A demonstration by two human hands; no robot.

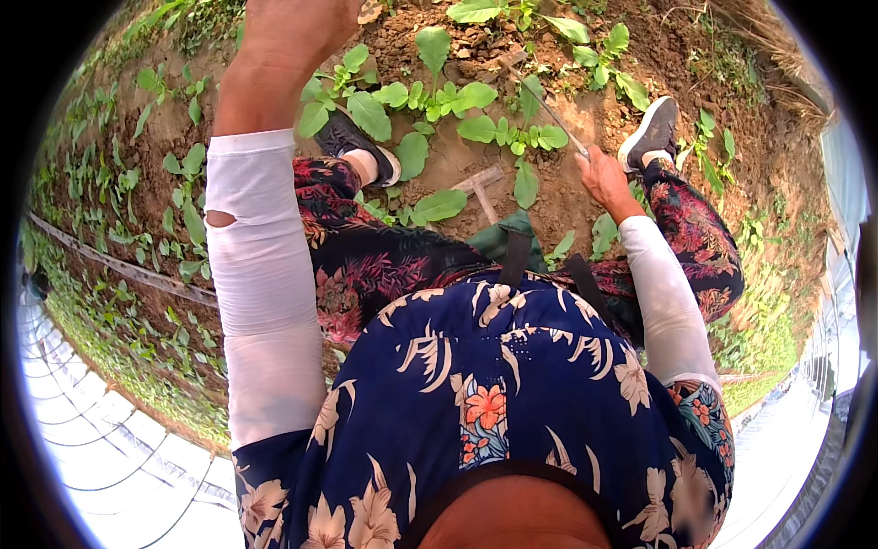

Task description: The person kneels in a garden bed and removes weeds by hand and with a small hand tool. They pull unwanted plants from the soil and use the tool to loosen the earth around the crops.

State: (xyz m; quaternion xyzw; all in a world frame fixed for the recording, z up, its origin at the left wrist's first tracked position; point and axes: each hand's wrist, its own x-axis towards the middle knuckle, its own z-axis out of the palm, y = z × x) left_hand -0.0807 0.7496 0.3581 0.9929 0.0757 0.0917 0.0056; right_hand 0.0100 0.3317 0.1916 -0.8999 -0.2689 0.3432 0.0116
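My right hand is closed around the end of a thin-handled hoe, whose small blade lies at the soil among leafy green seedlings. My left hand is raised at the top left, cut by the picture's edge; its fingers are mostly hidden, and something pale and patterned shows beside it. What it holds cannot be told. Both forearms wear white sleeves, the left one with a hole. Between my legs, more seedlings stand in brown soil, near a pale T-shaped piece.
My dark shoes rest on the soil either side of the plants. Rows of small plants and a thin pipe or strip run along the left. Dry straw and pale sheeting lie along the right edge.
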